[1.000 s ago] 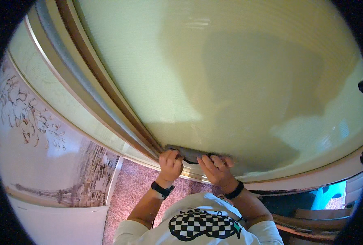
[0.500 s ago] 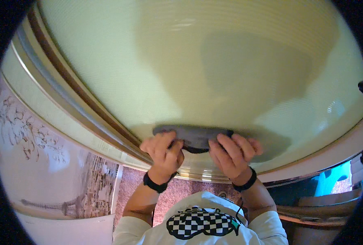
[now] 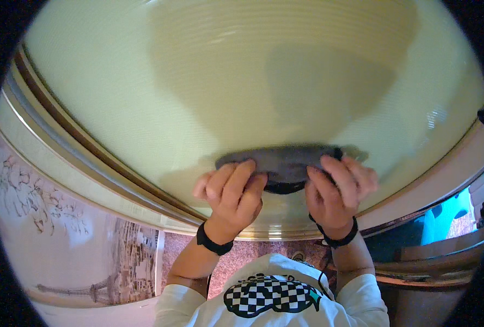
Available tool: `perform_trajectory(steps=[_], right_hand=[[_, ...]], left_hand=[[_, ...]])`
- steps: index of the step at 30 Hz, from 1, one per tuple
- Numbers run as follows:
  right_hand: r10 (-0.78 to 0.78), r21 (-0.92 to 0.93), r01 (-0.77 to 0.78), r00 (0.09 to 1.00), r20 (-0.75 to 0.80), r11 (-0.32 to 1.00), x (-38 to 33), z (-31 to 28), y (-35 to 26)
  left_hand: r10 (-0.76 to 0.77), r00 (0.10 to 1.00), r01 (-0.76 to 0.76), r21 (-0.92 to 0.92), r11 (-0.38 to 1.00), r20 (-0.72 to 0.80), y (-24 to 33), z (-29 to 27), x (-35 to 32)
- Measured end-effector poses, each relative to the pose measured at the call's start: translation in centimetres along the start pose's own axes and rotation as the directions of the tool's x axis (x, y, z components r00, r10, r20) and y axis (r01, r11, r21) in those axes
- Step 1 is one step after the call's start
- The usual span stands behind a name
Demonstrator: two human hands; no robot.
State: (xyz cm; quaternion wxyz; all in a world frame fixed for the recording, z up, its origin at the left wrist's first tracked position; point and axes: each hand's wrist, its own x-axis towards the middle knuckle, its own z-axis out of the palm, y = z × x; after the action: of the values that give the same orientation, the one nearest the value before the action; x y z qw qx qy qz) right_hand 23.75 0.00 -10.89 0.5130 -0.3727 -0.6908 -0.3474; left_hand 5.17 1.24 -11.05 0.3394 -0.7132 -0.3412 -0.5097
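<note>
A long, dark grey, soft-looking piece [image 3: 288, 163], perhaps folded cloth, lies sideways between my hands. A black curved edge shows along its near side. My left hand [image 3: 233, 191] grips its left end with bent fingers, and the thumb is pressed near the middle. At the other end, my right hand [image 3: 340, 188] pinches it in the same way, fingers curled over the top. Under both hands is a wide, pale yellow-green surface [image 3: 193, 109] with a fine ribbed sheen. Whether the piece touches that surface I cannot tell.
Brown and grey strips edge the surface along the left [image 3: 92, 139]. Beyond them stands a white panel [image 3: 62, 256] printed with a bridge and branches. Pink carpet [image 3: 190, 250] shows below. To the right are a turquoise item [image 3: 443, 218] and a wooden edge [image 3: 443, 259].
Both hands have moved the grey piece farther from my body and to the right, keeping hold of its ends. The hands are slightly wider apart. My view has shifted a little.
</note>
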Motion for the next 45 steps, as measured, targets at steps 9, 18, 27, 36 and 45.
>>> perform_trajectory(steps=[9,18,27,36,45], right_hand=[[0.013,0.036,-0.021,0.979,0.205,0.999,-11.4,-0.9,1.2],[0.115,-0.026,-0.115,0.993,-0.003,0.993,-4.0,-3.3,4.9],[0.129,0.001,-0.13,0.989,0.07,0.992,-9.6,-4.3,6.5],[0.265,-0.092,-0.255,0.956,0.124,0.963,-12.3,-6.5,8.5],[0.266,-0.066,-0.269,0.963,-0.053,0.961,-8.6,-7.7,11.7]], left_hand=[[0.054,0.974,-0.029,-0.115,0.993,0.221,3.5,2.3,-10.7],[0.108,0.992,-0.108,-0.011,0.994,0.065,5.8,3.4,-0.8],[0.133,0.972,-0.097,-0.186,0.978,0.192,8.4,4.9,-5.2],[0.29,0.928,-0.25,-0.186,0.95,0.235,11.5,7.3,-5.1],[0.185,0.981,-0.17,-0.189,0.967,0.065,13.6,8.8,1.1]])
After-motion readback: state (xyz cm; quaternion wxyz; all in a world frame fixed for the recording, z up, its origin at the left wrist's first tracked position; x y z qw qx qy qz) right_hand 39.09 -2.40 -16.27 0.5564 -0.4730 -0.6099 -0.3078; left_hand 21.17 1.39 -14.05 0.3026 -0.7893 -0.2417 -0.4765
